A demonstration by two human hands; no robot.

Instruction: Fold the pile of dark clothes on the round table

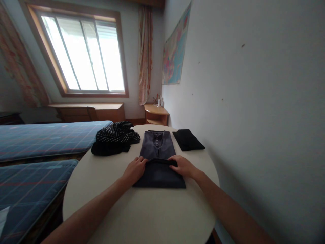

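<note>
Forearms (93,207) nearest; left hand (134,168), right hand (185,166): grips clamped on shirt (159,176); long axis away, collar (157,143) seemingly far.

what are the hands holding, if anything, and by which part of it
The dark garment, held by its folded-over edge: the left hand grips the left end of that edge, the right hand the right end.

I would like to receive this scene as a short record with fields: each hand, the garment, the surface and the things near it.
Left hand: fingers on the left end of a fabric edge
Right hand: fingers on its right end
Dark garment: laid flat, neckline away from the person
Round table: pale top
Striped cloth: rumpled, left of garment
Black folded cloth: right of garment
</note>
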